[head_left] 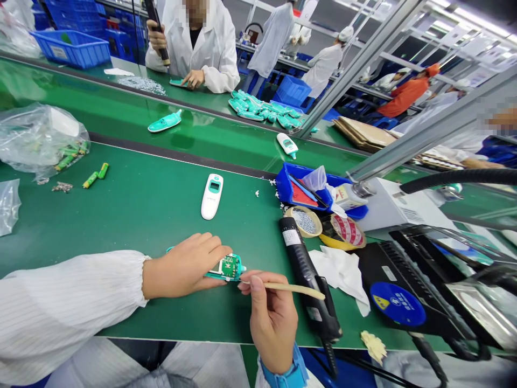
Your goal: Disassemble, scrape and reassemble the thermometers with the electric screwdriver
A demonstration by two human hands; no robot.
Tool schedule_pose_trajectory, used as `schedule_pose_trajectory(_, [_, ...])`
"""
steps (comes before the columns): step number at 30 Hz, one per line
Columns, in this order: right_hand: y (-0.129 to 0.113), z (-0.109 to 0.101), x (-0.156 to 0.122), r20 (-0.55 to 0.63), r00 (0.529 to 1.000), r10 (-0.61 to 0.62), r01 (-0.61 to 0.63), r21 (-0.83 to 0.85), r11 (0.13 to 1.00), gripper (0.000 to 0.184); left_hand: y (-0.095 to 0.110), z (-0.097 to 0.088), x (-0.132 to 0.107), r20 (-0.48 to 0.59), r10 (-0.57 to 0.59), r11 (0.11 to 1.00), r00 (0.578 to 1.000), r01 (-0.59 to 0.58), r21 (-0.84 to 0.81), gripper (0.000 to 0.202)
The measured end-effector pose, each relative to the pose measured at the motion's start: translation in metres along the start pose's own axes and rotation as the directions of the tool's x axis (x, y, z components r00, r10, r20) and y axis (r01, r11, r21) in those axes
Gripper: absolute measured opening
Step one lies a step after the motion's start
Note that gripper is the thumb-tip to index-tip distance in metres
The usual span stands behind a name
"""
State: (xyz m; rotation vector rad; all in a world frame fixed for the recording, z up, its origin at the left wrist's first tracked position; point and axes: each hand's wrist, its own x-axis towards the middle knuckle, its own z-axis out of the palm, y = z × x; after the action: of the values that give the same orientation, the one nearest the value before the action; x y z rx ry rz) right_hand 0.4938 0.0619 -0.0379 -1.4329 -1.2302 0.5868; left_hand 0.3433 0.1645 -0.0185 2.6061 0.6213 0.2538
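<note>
Left hand (183, 265) grips a teal plastic casing (239, 267), its green circuit board (228, 268) not yet covered, while right-hand fingers (255, 281) pinch a thin wooden stick (293, 289).

A yellow warning triangle (381, 302) and unreadable characters are seen on a round blue sticker (398, 304) on a black machine (375, 269). Red print on a tape roll (348, 230) and a white label (291, 237) on a black power tool (309, 285) are too small to be read.

Head-worn view, facing forward and down, close above the left hand (183, 267)
</note>
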Motion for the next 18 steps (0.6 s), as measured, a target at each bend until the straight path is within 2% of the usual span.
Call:
schedule_pose_trajectory(7, [-0.006, -0.004, 0.01, -0.011, 1.0, 0.009, -0.009, -0.022, 1.0, 0.01, 0.0, 0.0, -0.001, -0.015, -0.007, 1.0, 1.0, 0.007, -0.003, 0.042])
schedule_pose_trajectory(11, [0.001, -0.02, 0.04, 0.069, 0.991, 0.112, -0.092, -0.245, 0.965, 0.017, 0.0, -0.004, -0.004, -0.006, -0.061, 0.998, 0.998, 0.062, 0.019, 0.056])
schedule_pose_trajectory(12, [0.006, -0.025, 0.05, 0.102, 0.984, 0.143, -0.102, -0.332, 0.938, 0.023, -0.001, -0.004, -0.006, 0.0, -0.079, 0.997, 0.997, 0.079, 0.027, 0.055])
schedule_pose_trajectory(14, [0.015, -0.032, 0.069, 0.13, 0.984, 0.123, -0.036, -0.533, 0.846, 0.034, -0.002, -0.006, -0.012, 0.013, -0.108, 0.994, 0.994, 0.108, 0.036, 0.048])
schedule_pose_trajectory(16, [0.02, -0.032, 0.086, 0.114, 0.993, 0.011, 0.07, -0.684, 0.726, 0.039, -0.003, -0.007, -0.019, 0.019, -0.125, 0.992, 0.992, 0.125, 0.024, 0.041])
schedule_pose_trajectory(18, [0.018, -0.024, 0.1, 0.11, 0.989, -0.096, 0.146, -0.752, 0.643, 0.041, -0.003, -0.008, -0.026, 0.01, -0.137, 0.99, 0.99, 0.138, -0.033, 0.039])
